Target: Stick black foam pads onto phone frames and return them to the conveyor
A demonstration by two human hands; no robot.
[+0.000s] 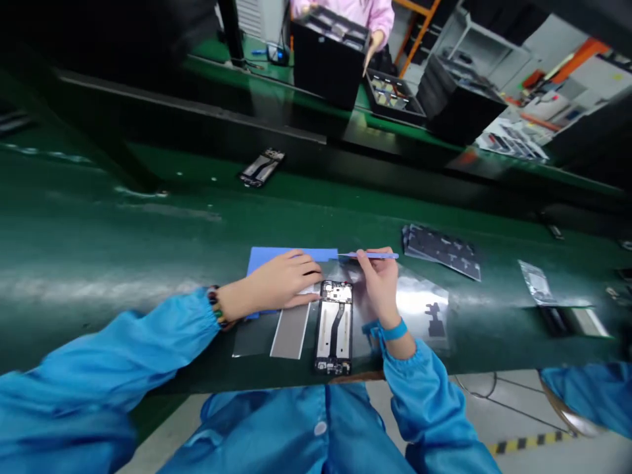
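Note:
An open phone frame [336,327] lies on the green bench in front of me, its inner parts showing. My left hand [284,281] rests flat beside its top left corner, fingers on a grey strip [291,329] and a blue sheet [269,257]. My right hand [379,282] sits just right of the frame's top and pinches a thin blue-handled tool [375,255] that points left. Under both hands lies a clear plastic film [419,309] with a dark cut-out shape.
A stack of dark perforated sheets [442,250] lies to the right, small bags [536,282] further right. Another phone frame [261,167] rests on the far belt. A person in pink [368,13] handles black trays [328,52] across the line.

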